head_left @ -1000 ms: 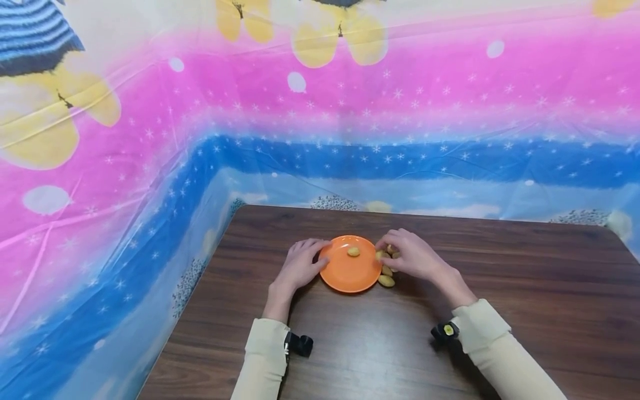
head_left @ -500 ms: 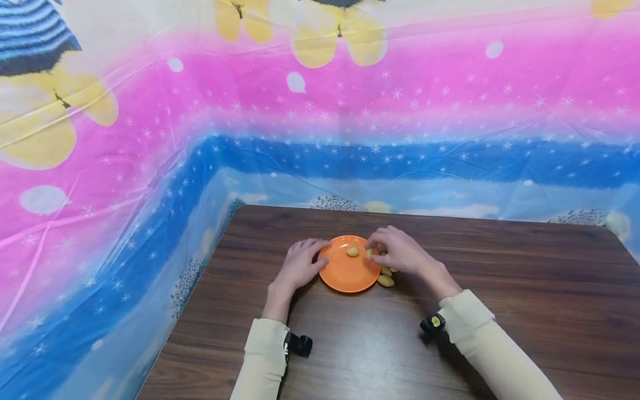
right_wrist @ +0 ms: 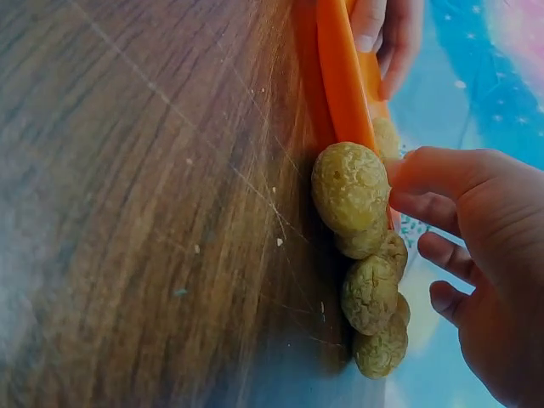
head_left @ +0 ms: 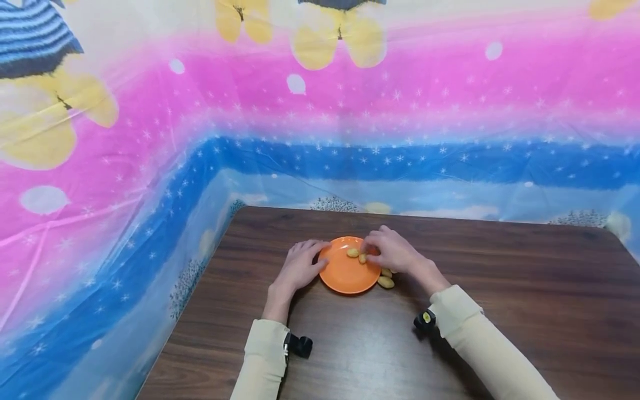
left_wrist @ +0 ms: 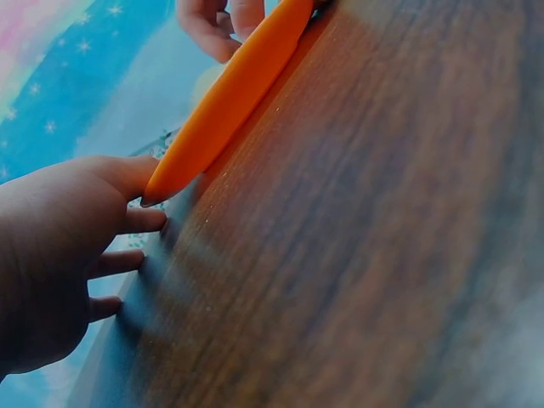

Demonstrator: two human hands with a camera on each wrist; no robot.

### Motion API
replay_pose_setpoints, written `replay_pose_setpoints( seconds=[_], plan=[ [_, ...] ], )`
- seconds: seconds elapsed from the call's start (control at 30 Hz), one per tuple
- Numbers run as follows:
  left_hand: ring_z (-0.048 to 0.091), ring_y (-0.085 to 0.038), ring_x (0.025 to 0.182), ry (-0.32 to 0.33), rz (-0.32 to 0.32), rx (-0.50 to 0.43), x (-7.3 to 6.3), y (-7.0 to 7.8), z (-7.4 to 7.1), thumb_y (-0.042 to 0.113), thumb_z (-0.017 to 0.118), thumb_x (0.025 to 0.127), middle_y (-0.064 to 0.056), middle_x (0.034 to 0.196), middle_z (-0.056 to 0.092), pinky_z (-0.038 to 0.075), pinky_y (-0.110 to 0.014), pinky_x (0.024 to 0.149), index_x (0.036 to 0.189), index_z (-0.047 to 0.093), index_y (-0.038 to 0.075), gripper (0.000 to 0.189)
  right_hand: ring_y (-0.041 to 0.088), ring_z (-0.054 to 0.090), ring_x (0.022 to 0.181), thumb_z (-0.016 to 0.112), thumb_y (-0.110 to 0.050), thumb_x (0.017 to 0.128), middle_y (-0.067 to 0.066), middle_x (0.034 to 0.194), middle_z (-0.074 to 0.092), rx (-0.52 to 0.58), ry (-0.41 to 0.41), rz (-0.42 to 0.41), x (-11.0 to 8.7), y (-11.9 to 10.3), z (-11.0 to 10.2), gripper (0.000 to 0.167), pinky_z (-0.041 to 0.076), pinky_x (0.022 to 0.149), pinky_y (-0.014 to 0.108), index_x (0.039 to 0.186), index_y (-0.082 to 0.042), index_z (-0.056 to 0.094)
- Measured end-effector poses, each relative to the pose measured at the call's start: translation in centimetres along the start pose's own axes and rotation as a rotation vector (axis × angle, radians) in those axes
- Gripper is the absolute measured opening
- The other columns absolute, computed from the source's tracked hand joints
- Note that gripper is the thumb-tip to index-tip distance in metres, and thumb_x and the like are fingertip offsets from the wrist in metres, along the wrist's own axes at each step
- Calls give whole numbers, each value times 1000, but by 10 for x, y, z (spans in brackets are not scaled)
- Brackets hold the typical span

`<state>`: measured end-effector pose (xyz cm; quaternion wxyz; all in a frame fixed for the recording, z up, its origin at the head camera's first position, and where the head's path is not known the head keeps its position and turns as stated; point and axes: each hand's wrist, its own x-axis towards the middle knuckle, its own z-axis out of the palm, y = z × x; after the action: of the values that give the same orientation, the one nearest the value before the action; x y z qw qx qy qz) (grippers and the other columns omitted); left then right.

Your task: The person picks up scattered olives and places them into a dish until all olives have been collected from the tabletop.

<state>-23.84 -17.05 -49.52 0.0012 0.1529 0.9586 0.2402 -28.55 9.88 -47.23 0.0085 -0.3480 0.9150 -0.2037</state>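
An orange plate [head_left: 345, 278] lies on the table. My left hand [head_left: 300, 264] rests at its left rim, thumb against the edge and fingers stretched out in the left wrist view. On the plate sits a small yellow-brown oval piece [head_left: 353, 253] with a wrinkled look like its fellows. Beside it my right hand [head_left: 392, 251] pinches a second oval piece [head_left: 362, 259] low over the plate, thumb tip partly hidden behind the rim in the right wrist view. Several more wrinkled oval pieces [right_wrist: 370, 293] lie in a cluster against the plate's right side, partly covered by the right hand.
The dark wood table [head_left: 350, 344] ends at a back edge in front of a printed pink and blue cloth [head_left: 425, 122]. A black wrist camera [head_left: 300, 345] sits on the left sleeve, another wrist camera [head_left: 425, 320] on the right sleeve.
My right hand has moved left from the cluster to over the plate, carrying one oval piece next to the first. The left hand and the plate have stayed put.
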Motion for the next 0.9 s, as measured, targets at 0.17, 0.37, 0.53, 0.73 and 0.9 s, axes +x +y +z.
replay_pose_setpoints(
  seconds=[0.17,0.37,0.53,0.73,0.9],
  plan=[
    [40,-32,140,-19,-2,3,-1,1,3,37,55,101,-4,147,52,22,-55,120,146,51,27,46,16,47,90,75,-19,88,-6,102,68,0,16,8,-3,3,1,14,43,77,32,101,-22,74],
    [41,-31,140,-7,-4,-1,-1,1,2,37,55,101,-4,146,53,21,-55,120,145,52,27,46,18,50,93,73,-18,90,-4,103,69,44,68,-2,-7,11,-8,15,44,80,35,104,-19,75],
    [41,-31,140,-6,-7,7,-1,0,0,38,55,101,-4,146,52,21,-55,120,145,52,28,46,20,50,96,70,-19,92,-3,105,68,69,66,36,-11,18,-18,14,44,81,36,105,-19,75],
    [41,-31,139,-3,-7,4,0,0,-1,38,55,100,-4,146,52,21,-55,120,145,52,27,46,25,54,104,70,-19,92,0,108,69,97,61,59,-14,25,-27,15,46,87,44,106,-16,75],
    [41,-31,139,-4,-7,10,2,0,-1,37,55,101,-4,145,53,22,-54,120,144,52,28,45,27,56,110,70,-16,92,3,108,70,121,68,61,-13,35,-30,15,47,95,46,106,-14,74]
  ],
)
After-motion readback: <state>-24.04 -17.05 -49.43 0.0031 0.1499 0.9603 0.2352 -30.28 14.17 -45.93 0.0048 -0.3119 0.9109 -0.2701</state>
